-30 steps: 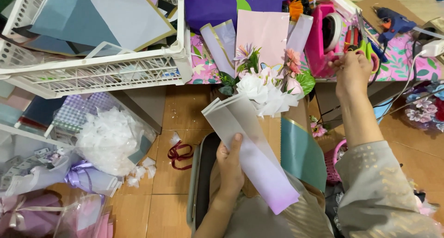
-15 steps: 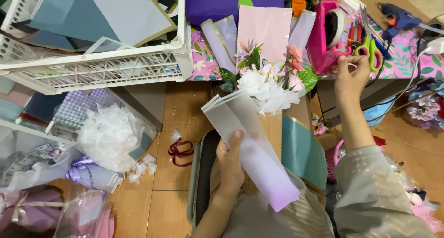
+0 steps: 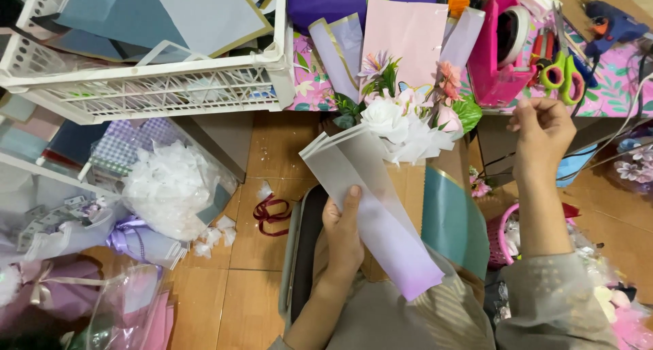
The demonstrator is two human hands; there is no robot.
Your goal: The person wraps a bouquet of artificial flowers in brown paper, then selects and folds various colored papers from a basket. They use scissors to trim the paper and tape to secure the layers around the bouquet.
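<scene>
My left hand (image 3: 343, 238) grips a folded strip of wrapping paper (image 3: 374, 207), white fading to purple, held at a slant over my lap. Its upper end lies against a bunch of white and pink artificial flowers (image 3: 401, 122). My right hand (image 3: 544, 129) is raised to the right, just below a pink tape dispenser (image 3: 500, 57) and green-handled scissors (image 3: 561, 71). Its fingertips are pinched together; I cannot tell whether a bit of clear tape is between them.
A white plastic basket (image 3: 170, 91) of paper sheets fills the upper left. White tissue in a bag (image 3: 173, 187) and a red ribbon (image 3: 272, 214) lie on the wooden floor. A teal sheet (image 3: 452, 217) and a pink basket (image 3: 500, 234) sit by my right arm. A glue gun (image 3: 612, 20) rests far right.
My right hand has drawn back from the scissors and tape dispenser toward me, fingers now pinched. My left hand still holds the paper strip in place.
</scene>
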